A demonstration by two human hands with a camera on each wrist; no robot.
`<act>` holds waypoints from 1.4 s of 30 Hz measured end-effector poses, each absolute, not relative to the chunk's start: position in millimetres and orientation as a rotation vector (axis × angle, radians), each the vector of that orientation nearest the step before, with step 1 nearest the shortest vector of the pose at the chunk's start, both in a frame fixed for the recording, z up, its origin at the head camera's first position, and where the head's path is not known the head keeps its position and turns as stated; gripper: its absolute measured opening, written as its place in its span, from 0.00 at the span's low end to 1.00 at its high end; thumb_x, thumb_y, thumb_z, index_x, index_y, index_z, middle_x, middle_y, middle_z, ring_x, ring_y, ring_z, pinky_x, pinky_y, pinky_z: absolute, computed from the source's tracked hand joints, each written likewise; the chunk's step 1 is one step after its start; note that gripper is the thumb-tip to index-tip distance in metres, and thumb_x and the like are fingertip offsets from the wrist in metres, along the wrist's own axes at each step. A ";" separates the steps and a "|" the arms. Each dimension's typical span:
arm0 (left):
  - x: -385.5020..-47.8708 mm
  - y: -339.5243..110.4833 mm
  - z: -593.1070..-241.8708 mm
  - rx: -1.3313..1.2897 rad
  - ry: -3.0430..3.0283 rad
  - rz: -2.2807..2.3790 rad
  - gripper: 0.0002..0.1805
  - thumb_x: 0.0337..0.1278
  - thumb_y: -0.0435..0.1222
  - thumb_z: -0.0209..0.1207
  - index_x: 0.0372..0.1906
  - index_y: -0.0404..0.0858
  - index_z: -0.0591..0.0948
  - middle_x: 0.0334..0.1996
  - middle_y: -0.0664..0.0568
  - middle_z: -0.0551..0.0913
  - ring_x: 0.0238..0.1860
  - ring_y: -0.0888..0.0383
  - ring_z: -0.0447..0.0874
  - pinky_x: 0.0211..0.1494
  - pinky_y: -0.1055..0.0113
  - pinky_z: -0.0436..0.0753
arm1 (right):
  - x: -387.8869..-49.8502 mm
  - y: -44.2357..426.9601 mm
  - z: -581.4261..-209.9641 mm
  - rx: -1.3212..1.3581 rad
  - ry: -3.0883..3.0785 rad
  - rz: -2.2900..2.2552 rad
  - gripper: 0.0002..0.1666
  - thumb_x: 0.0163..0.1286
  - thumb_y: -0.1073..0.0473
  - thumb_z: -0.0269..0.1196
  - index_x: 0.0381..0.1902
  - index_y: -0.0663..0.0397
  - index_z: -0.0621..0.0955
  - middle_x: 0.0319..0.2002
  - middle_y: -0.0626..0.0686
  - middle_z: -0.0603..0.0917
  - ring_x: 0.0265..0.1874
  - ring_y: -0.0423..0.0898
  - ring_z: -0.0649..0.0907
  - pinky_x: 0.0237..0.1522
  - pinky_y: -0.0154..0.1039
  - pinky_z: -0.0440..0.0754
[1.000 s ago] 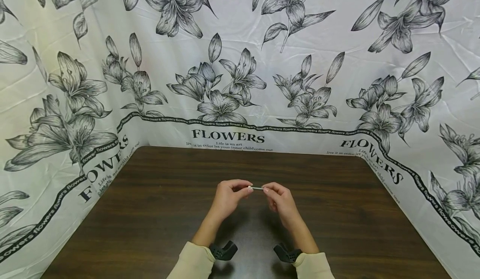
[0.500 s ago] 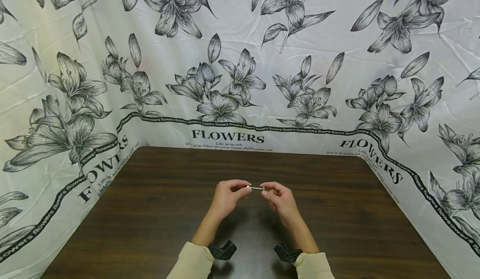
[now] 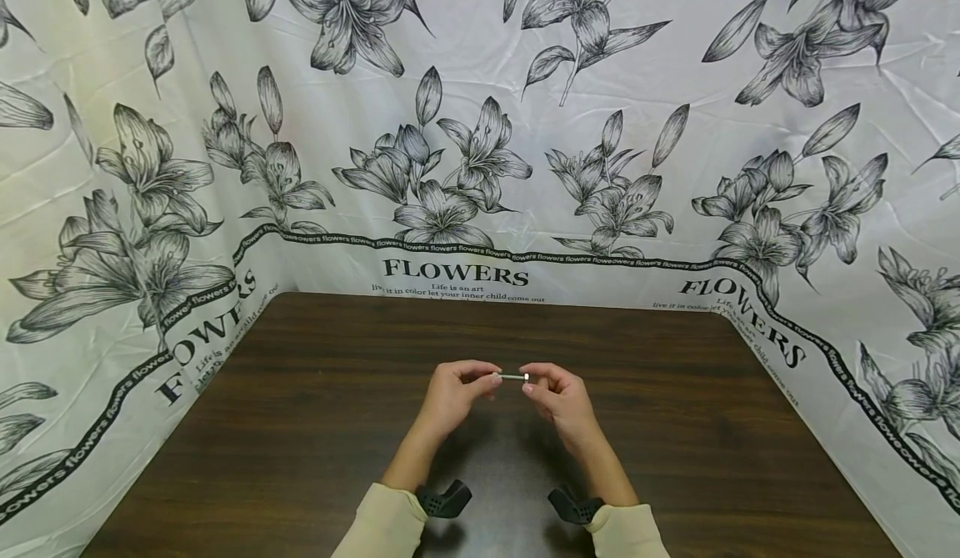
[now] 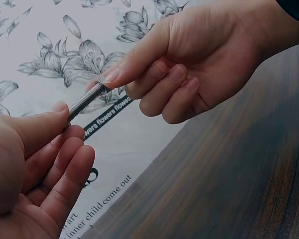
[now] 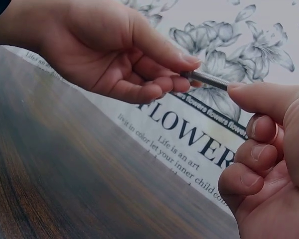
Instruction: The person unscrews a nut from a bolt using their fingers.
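A thin silvery bolt (image 3: 512, 377) with a threaded shaft is held level between the two hands above the table. My left hand (image 3: 452, 393) pinches its left end between thumb and forefinger. At the other end, my right hand (image 3: 561, 399) pinches the bolt, where a wider, pale end piece shows between thumb and finger. In the left wrist view the threads of the bolt (image 4: 85, 103) stand out between the two thumbs. The right wrist view shows the bolt (image 5: 209, 79) with a thicker collar at the left hand's fingertips. Fingers hide both tips.
A dark brown wooden table (image 3: 337, 424) lies under the hands. White cloth (image 3: 480, 41) printed with flowers and lettering hangs behind the table and along both sides. Black wrist devices (image 3: 446, 500) sit by the cream sleeves (image 3: 386, 525).
The right fingers have shifted a little on the bolt, uncovering its wider right end. The left hand and bolt have moved very slightly left. Both arms otherwise stay in place.
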State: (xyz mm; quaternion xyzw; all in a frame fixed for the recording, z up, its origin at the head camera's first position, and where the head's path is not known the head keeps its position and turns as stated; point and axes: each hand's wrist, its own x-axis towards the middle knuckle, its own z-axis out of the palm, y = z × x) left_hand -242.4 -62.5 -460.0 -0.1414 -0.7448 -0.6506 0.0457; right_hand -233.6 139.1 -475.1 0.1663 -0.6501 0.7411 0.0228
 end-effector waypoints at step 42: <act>-253.1 -74.0 -500.2 -0.299 -2.485 -1.794 0.05 0.57 0.35 0.67 0.30 0.36 0.88 0.20 0.51 0.82 0.18 0.59 0.78 0.24 0.64 0.80 | -242.2 138.9 -498.7 0.301 -2.634 1.282 0.08 0.57 0.63 0.72 0.36 0.54 0.87 0.14 0.42 0.69 0.13 0.37 0.67 0.17 0.33 0.66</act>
